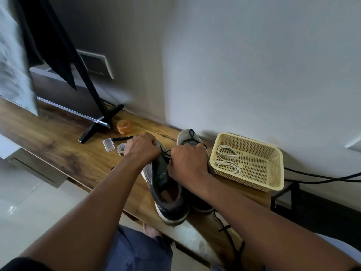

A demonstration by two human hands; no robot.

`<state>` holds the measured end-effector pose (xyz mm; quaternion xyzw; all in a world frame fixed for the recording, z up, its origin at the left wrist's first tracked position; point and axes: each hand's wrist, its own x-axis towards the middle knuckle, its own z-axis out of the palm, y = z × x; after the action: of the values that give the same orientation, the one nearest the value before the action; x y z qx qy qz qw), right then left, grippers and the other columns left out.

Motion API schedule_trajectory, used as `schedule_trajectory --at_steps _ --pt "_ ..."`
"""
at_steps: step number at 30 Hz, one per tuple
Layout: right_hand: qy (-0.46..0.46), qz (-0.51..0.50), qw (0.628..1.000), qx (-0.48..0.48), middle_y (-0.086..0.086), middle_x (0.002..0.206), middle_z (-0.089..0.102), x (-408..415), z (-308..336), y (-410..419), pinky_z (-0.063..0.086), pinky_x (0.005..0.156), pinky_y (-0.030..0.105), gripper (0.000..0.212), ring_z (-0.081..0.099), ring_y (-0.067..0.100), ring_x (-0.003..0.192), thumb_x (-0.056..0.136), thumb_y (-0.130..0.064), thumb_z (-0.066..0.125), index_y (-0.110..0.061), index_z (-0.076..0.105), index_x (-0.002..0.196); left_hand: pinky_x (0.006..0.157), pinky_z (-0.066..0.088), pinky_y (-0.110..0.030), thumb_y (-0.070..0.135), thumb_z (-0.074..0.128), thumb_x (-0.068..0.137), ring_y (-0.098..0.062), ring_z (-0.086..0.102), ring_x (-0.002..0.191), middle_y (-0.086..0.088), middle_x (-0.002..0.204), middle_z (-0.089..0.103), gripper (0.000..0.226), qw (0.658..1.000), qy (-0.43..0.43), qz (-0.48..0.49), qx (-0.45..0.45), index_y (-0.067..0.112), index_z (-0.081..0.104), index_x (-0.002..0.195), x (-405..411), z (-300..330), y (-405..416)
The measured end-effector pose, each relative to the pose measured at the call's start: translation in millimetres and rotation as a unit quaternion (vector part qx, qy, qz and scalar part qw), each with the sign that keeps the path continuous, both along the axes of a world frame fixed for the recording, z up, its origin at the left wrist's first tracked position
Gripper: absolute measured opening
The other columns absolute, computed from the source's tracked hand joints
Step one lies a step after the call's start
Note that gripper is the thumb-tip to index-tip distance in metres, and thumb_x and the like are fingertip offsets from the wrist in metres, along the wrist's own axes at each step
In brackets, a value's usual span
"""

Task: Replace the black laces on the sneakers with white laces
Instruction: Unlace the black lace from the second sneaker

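1. Two grey sneakers sit side by side on the wooden shelf (58,145). The near sneaker (166,194) is on the left and the far sneaker (188,137) is on the right.
2. The left hand (141,148) is curled tight on the front of the near sneaker.
3. The right hand (187,163) is curled too, pinching the black lace (166,154), which runs between both hands.
4. The white laces (227,159) lie coiled in the yellow basket (273,173), just right of the hands.

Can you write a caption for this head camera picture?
Both hands work black laces on a grey sneaker.
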<state>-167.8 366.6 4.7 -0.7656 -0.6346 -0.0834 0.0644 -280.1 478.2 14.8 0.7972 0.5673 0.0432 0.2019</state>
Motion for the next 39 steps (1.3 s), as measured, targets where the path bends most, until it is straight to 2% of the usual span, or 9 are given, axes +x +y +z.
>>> schedule_trajectory --at_steps 6,12,18,22,26,30,34,37,39 --pt "0.026 -0.022 0.999 -0.008 -0.006 0.05 0.018 -6 -3 0 0.024 0.062 0.036 0.053 0.017 0.018 0.042 0.073 -0.028 0.071 -0.022 0.021 0.056 0.069 0.043 -0.032 0.018 0.063 0.077 -0.033 0.061 0.092 -0.007 0.093 0.065 0.007 0.998 -0.004 0.062 0.022 0.023 0.058 0.076 -8 -1 4" --pt "0.022 -0.017 0.999 -0.019 -0.005 0.05 0.021 -11 -1 -3 0.026 0.064 0.036 0.047 0.033 0.025 0.047 0.074 -0.024 0.069 -0.021 0.025 0.055 0.071 0.054 -0.034 0.009 0.064 0.073 -0.021 0.066 0.087 0.011 0.088 0.069 0.023 0.997 -0.061 -0.013 0.047 0.029 0.065 0.084 -8 3 4" --pt "0.013 -0.015 1.0 -0.02 -0.005 0.053 0.021 -9 -1 -6 0.028 0.067 0.038 0.049 0.055 0.027 0.054 0.08 -0.027 0.067 -0.023 0.022 0.058 0.075 0.06 -0.035 0.03 0.083 0.073 -0.01 0.068 0.086 0.018 0.086 0.069 0.021 0.994 -0.028 -0.108 -0.013 0.041 0.071 0.087 -1 -2 4" --pt "0.013 -0.015 0.999 -0.03 -0.005 0.052 0.026 -11 -2 -5 0.026 0.069 0.04 0.047 0.041 0.026 0.052 0.082 -0.026 0.065 -0.023 0.024 0.059 0.073 0.059 -0.035 0.039 0.085 0.076 -0.015 0.067 0.087 0.017 0.086 0.067 0.018 0.995 0.008 -0.102 0.017 0.044 0.072 0.087 2 -9 5" --pt "0.014 -0.016 0.999 -0.03 -0.005 0.053 0.025 -13 -1 -5 0.025 0.07 0.04 0.046 0.037 0.025 0.051 0.08 -0.025 0.064 -0.023 0.024 0.059 0.07 0.056 -0.033 0.033 0.082 0.076 -0.017 0.067 0.087 0.015 0.084 0.067 0.013 0.995 0.011 -0.088 0.048 0.039 0.07 0.075 1 -13 7" --pt "0.018 -0.02 0.999 -0.032 -0.005 0.052 0.028 -13 -1 -5 0.025 0.07 0.04 0.043 0.038 0.024 0.051 0.079 -0.023 0.064 -0.023 0.026 0.059 0.08 0.059 -0.041 0.031 0.078 0.082 -0.021 0.067 0.092 0.011 0.092 0.069 0.011 0.994 0.025 -0.101 0.03 0.035 0.069 0.078 1 -15 7" --pt "0.013 -0.019 0.999 -0.028 -0.005 0.052 0.03 -13 2 -3 0.024 0.071 0.04 0.042 0.04 0.023 0.05 0.082 -0.025 0.064 -0.023 0.029 0.059 0.066 0.044 -0.032 0.026 0.067 0.088 -0.021 0.061 0.085 0.007 0.093 0.066 0.008 0.997 0.009 -0.035 0.064 0.031 0.065 0.082 -1 -12 9" --pt "0.019 -0.014 0.999 -0.022 -0.005 0.054 0.035 -14 6 0 0.024 0.072 0.041 0.037 0.046 0.022 0.052 0.084 -0.026 0.063 -0.025 0.034 0.061 0.068 0.037 -0.035 0.019 0.058 0.091 -0.021 0.051 0.074 0.002 0.085 0.059 0.01 0.989 -0.032 0.071 0.126 0.027 0.062 0.086 -8 -4 14" --pt "0.025 -0.013 0.999 -0.028 -0.005 0.055 0.037 -15 6 -1 0.024 0.073 0.041 0.032 0.047 0.022 0.053 0.085 -0.026 0.062 -0.025 0.037 0.063 0.07 0.036 -0.038 0.019 0.058 0.091 -0.026 0.051 0.079 -0.001 0.085 0.055 0.008 0.984 -0.034 0.106 0.138 0.026 0.062 0.088 -12 -2 14"
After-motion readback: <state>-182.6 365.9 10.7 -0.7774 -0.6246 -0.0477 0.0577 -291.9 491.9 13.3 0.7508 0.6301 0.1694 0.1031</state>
